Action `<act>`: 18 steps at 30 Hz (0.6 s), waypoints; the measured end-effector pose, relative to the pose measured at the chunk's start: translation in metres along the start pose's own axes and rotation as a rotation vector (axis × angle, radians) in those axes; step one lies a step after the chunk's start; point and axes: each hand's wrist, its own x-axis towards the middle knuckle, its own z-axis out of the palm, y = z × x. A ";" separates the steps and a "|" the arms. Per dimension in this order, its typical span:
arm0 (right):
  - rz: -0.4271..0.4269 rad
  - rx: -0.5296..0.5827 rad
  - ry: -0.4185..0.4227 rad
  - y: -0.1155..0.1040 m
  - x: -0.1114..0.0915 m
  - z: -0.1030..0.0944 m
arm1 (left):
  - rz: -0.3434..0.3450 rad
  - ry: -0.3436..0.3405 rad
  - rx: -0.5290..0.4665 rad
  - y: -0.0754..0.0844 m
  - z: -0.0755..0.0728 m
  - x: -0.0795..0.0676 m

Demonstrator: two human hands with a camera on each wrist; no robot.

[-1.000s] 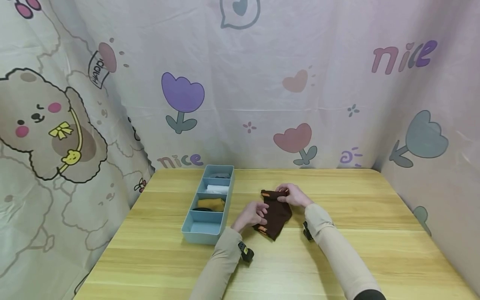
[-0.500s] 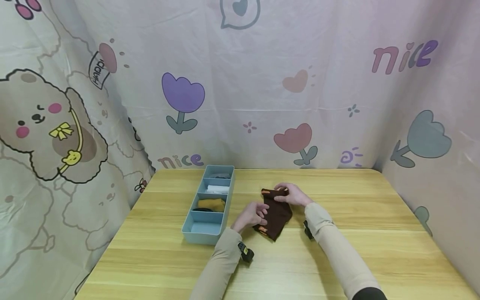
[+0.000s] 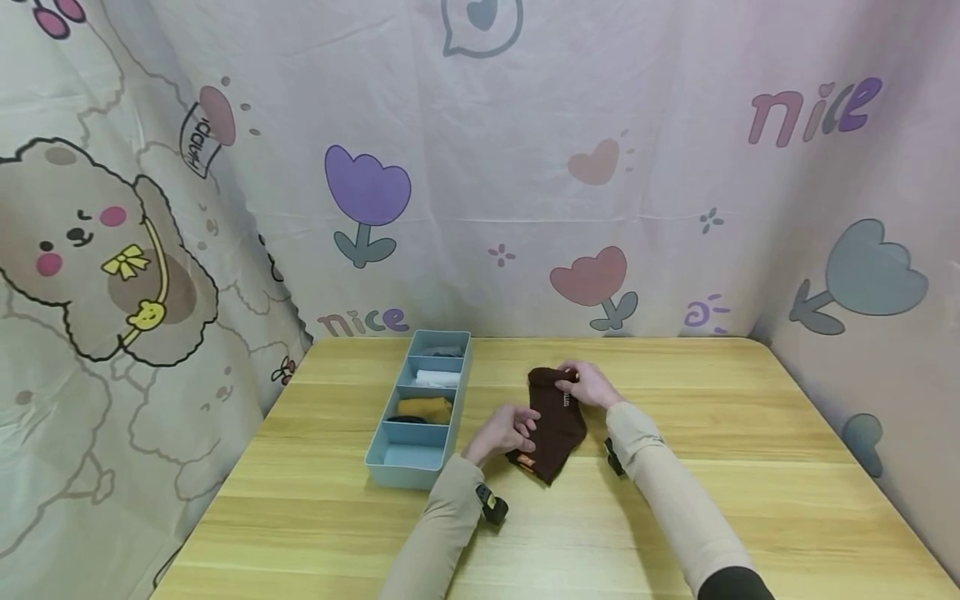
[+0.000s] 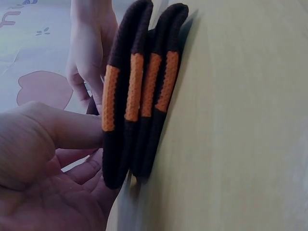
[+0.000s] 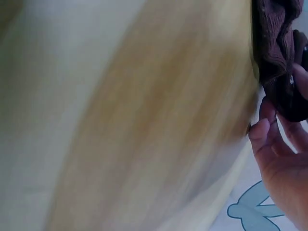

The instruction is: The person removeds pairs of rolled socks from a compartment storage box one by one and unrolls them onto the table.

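Note:
A pair of dark brown socks (image 3: 553, 429) lies stacked on the table in the head view, white lettering near the far end. Layered edges with orange patches (image 4: 136, 86) face the left wrist camera. My left hand (image 3: 501, 431) is at the socks' left side, thumb and fingers pinching them; part of its grip is hidden behind the fabric. At the far right corner, my right hand (image 3: 592, 387) holds the far end between thumb and fingers. In the right wrist view bunched ribbed fabric (image 5: 276, 43) shows by those fingers.
Left of the socks stands a blue divided box (image 3: 406, 477). Its compartments hold a mustard cloth (image 3: 425, 409), a white rolled cloth (image 3: 438, 379) and a grey item (image 3: 444, 352) at the back. A printed curtain (image 3: 465, 275) hangs behind the wooden table (image 3: 720, 467).
My right hand has turned the folded far end of the socks outward, away from me; its orange patch is out of sight and white lettering shows. My left hand has stayed in place.

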 end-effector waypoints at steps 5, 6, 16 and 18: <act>0.010 0.015 0.022 0.002 0.001 0.000 | 0.001 -0.001 -0.009 0.001 0.000 -0.001; 0.003 0.024 0.010 0.003 0.002 0.000 | 0.004 -0.002 -0.009 0.001 0.000 -0.001; -0.035 0.019 0.002 -0.001 0.007 0.002 | -0.003 -0.005 -0.028 0.002 -0.001 -0.003; -0.037 0.023 0.012 -0.001 0.008 0.002 | -0.005 -0.006 -0.023 0.003 0.000 -0.003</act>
